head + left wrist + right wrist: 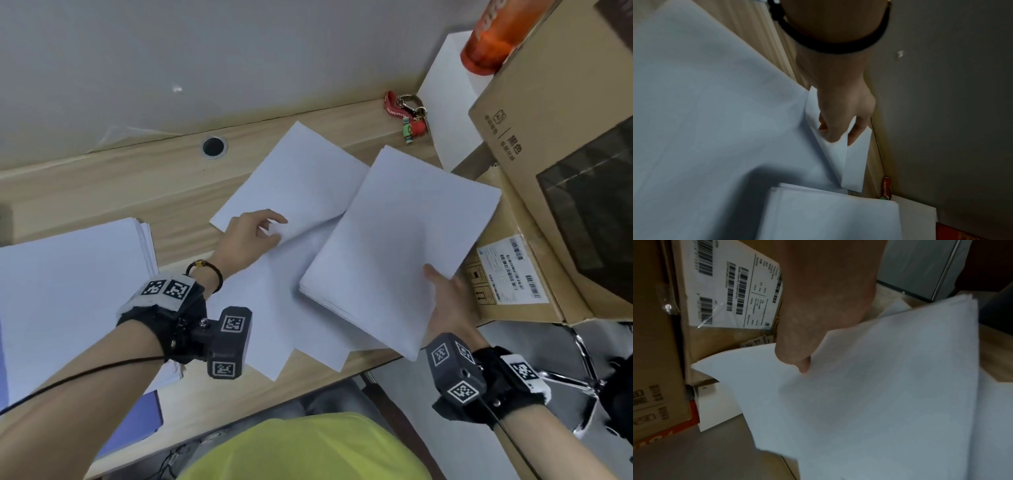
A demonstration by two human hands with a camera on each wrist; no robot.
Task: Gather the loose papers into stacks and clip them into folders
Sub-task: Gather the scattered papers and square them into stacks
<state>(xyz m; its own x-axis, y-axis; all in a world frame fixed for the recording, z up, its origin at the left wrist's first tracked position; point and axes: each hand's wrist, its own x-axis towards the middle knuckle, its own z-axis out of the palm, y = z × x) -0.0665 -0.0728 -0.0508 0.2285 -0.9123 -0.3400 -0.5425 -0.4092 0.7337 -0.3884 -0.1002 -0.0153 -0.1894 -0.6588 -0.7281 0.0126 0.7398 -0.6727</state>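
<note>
My right hand (442, 294) grips a thick stack of white paper (397, 240) by its right edge, thumb on top, and holds it tilted above the desk; the right wrist view shows the thumb (797, 356) pressed on the stack (879, 386). My left hand (260, 229) pinches the lifted near edge of a loose white sheet (298, 181) lying further back; in the left wrist view the fingers (836, 129) curl around that sheet's edge (855, 162). More loose sheets (274, 308) lie under both. Another paper pile (68, 274) sits at the left on a blue folder (137, 425).
Cardboard boxes (548, 137) crowd the right end of the wooden desk (102, 192), with an orange bottle (496, 34) on top. A red keychain (407, 109) lies by the wall, near a white box (452, 102). A cable hole (214, 146) is at the back. A chair base (582, 373) stands right.
</note>
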